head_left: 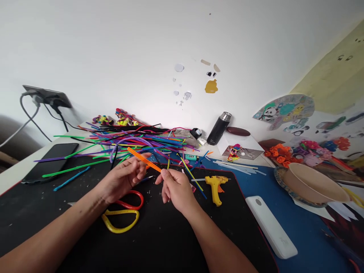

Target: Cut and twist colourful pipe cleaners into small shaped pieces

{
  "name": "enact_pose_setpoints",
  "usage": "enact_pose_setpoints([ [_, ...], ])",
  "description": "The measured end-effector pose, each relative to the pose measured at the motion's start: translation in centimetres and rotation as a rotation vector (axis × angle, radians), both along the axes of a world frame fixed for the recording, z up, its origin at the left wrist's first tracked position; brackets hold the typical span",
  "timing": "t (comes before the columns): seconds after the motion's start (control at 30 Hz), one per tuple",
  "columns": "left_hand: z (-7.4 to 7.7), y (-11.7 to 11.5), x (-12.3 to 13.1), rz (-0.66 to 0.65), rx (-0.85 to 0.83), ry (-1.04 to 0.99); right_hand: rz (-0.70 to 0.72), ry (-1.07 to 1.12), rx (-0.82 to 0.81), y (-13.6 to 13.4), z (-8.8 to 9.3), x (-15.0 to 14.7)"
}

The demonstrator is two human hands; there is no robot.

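Pinched between the thumb and fingers of my right hand is the near end of an orange pipe cleaner; it looks doubled or bundled and points up to the left. My left hand is just beside it, palm turned up, fingers loosely bent and apart, with the orange length passing in front of its fingertips. Whether those fingertips touch it, I cannot tell. Below my left wrist lie scissors with red and yellow handles, their blades mostly hidden under the forearm.
A heap of coloured pipe cleaners spreads along the back. To the right lie a yellow glue gun and a white power bank. A black flask stands behind, a phone lies left, and a bowl sits far right.
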State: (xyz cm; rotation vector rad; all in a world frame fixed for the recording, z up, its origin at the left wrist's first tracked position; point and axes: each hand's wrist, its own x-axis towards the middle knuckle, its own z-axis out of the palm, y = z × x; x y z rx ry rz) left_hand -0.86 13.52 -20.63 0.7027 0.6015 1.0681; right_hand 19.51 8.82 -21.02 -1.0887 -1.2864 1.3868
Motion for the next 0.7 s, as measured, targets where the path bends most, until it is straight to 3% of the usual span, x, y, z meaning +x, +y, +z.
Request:
enact_pose_setpoints([
  [0.13,-0.74,-0.33,0.23,-0.089,-0.004,0.038,0.038,0.027,-0.055,0.04,0.25,-0.04],
  [0.7,-0.53,0.15,0.51,0.046,0.004,0.129,0.048,0.107,-0.092,0.03,-0.16,-0.13],
])
